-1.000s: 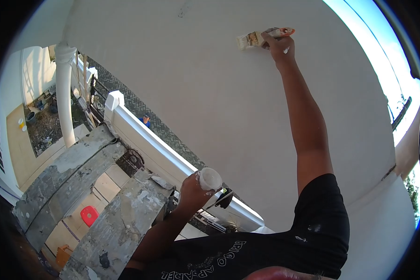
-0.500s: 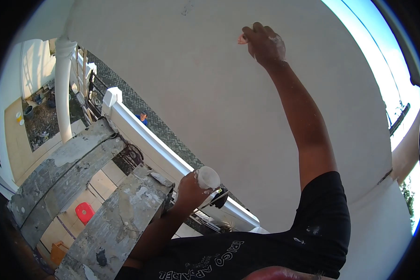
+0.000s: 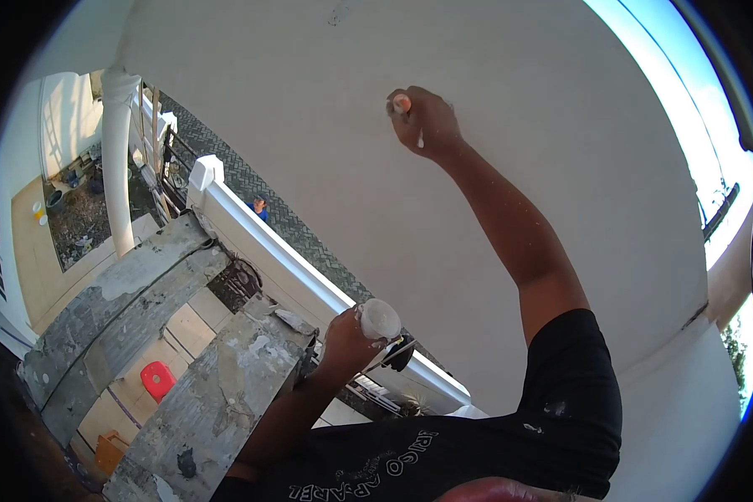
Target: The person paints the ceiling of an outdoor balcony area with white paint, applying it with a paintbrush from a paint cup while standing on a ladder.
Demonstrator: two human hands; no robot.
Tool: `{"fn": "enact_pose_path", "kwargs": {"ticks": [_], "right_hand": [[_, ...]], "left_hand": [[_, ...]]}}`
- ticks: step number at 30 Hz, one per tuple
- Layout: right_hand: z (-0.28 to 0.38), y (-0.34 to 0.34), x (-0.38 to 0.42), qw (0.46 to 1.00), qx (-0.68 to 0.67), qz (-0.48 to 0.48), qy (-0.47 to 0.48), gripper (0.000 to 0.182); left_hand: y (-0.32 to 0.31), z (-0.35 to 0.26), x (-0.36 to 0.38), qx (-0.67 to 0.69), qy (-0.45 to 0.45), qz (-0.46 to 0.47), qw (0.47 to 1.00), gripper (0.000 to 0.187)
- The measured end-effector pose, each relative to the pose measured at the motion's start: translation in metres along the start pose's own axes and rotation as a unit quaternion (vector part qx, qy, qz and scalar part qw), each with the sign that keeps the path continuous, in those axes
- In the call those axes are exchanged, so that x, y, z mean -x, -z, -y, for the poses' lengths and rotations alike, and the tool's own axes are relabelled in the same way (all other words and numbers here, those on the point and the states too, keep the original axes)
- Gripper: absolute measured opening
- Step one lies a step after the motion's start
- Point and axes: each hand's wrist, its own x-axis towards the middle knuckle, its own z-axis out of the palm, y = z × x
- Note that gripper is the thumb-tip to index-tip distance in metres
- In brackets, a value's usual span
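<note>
My right hand [image 3: 427, 121] is raised against the broad pale plastered surface [image 3: 326, 209], its fingers closed in a fist. A small pinkish-orange spot shows at the fingers' front; I cannot tell whether it is a held thing or a fingertip. White smears mark the back of this hand. Lower down, at chest height, the fingers of my left hand [image 3: 347, 343] wrap round a whitish translucent plastic cup [image 3: 380, 320] with white residue on it. The cup's round end faces the camera, and its contents are hidden.
Worn, stained scaffold planks [image 3: 217, 393] lie at lower left, with a gap between them. Far below are a red stool [image 3: 157, 381] and tiled floor. A white-capped wall [image 3: 268, 251] runs diagonally past a white column [image 3: 117, 167]. A person in blue [image 3: 259, 207] is on the paving beyond.
My right hand has moved left and down across the pale surface, and its wrist has turned. My left hand still holds the cup in nearly the same place.
</note>
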Motion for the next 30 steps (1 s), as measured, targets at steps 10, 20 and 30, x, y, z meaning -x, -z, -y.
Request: {"fn": "enact_pose_path", "kwargs": {"ticks": [10, 20, 30], "right_hand": [[-0.044, 0.064, -0.031, 0.942, 0.302, -0.110, 0.099, 0.010], [-0.064, 0.093, -0.026, 0.981, 0.058, -0.187, 0.000, 0.014], [-0.026, -0.011, 0.000, 0.927, 0.294, 0.046, 0.229, 0.009]], "left_hand": [[-0.008, 0.019, -0.001, -0.030, -0.018, -0.022, 0.999, 0.052], [0.002, 0.003, 0.000, -0.027, 0.011, 0.031, 0.999, 0.052], [0.003, -0.001, 0.000, -0.036, 0.000, 0.028, 0.999, 0.051]]}}
